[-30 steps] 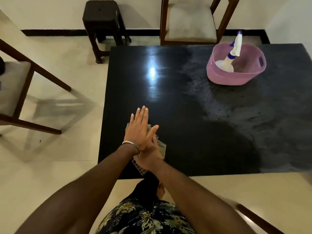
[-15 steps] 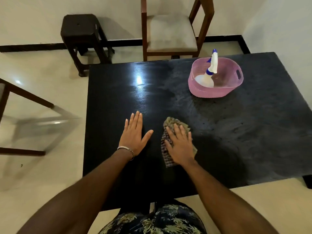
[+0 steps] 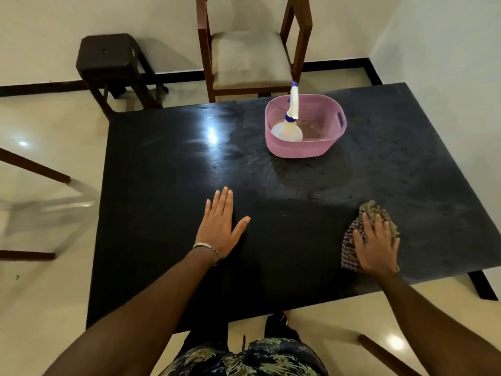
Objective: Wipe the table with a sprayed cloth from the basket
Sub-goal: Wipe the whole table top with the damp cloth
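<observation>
Head view: crumpled checked cloth (image 3: 352, 245) on dark table (image 3: 284, 240) under flat, straight-fingered right hand (image 3: 376, 251).

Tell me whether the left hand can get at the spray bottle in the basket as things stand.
Probably yes: the left hand lies flat, holding nothing, and only bare table separates it from the spray bottle standing in the open basket.

One head-worn wide-angle view looks forward and steeply down from the table's (image 3: 271, 267) near edge; close overhead.
</observation>
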A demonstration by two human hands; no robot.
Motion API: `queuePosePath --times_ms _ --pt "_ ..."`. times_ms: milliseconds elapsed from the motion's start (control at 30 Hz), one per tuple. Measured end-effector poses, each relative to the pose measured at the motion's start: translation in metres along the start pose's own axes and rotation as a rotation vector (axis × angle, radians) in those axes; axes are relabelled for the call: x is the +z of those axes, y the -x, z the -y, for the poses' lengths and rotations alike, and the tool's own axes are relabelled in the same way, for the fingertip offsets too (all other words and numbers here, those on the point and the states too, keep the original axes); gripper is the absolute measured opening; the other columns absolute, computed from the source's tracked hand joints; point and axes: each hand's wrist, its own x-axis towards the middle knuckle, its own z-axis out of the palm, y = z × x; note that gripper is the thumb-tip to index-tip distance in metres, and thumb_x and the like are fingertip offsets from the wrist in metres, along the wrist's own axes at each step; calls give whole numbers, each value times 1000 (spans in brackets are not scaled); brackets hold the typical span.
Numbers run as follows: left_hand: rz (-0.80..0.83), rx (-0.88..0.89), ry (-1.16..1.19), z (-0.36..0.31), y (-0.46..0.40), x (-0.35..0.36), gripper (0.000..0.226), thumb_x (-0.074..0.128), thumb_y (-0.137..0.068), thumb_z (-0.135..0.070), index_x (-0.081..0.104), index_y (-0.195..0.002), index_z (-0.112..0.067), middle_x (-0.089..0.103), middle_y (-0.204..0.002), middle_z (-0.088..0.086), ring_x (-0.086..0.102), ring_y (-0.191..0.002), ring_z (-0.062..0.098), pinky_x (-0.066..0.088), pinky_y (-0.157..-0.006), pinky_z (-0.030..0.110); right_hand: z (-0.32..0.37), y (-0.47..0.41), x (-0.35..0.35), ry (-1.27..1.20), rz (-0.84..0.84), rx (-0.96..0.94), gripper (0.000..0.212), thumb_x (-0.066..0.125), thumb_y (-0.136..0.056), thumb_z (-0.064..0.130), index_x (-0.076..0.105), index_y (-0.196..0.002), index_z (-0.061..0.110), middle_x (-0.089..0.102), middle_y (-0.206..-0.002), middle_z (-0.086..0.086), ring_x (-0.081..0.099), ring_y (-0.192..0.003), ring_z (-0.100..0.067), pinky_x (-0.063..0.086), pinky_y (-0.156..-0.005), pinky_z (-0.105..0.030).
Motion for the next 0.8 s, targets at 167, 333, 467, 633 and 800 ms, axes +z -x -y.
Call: queuePosePath --times_ms 167,333,467,633,800 --pt "8 -47 8 -41 3 14 86 8 -90 -68 -8 -153 -12 -11 -161 4 -15 -148 18 -4 -121 41 -69 -18 -19 -31 35 103 61 33 -105 45 12 -159 29 8 -167 -11 5 -152 -34 3 -120 -61" --pt "9 -88 14 -72 12 26 85 9 -90 -67 -8 -153 -13 -12 -161 3 -15 -148 18 -2 -122 42 -59 -22 -15 -38 -44 89 60 42 -102 39 24 -158 26 15 -165 -14 9 -151 -38 6 -119 -62" --pt "7 -126 28 -89 19 35 86 10 -89 -68 -7 -153 -14 -11 -161 2 -15 -147 17 -4 -121 41 -14 -15 -5 70 -48 -159 60 42 -102 43 24 -158 29 19 -165 -12 14 -150 -39 9 -120 -61" --pt "-41 -185 62 -99 28 36 87 10 -89 -68 -6 -154 -13 -11 -161 2 -15 -147 16 -6 -120 39 87 20 9 98 81 -480 62 32 -102 47 11 -159 35 8 -167 -6 5 -153 -33 3 -120 -57" --pt "-42 -233 78 -100 37 31 84 12 -91 -67 -6 -153 -14 -11 -161 3 -15 -147 16 -6 -121 39 154 58 28 165 272 -831 62 30 -103 50 8 -159 36 -5 -168 0 -14 -153 -28 -10 -120 -55"
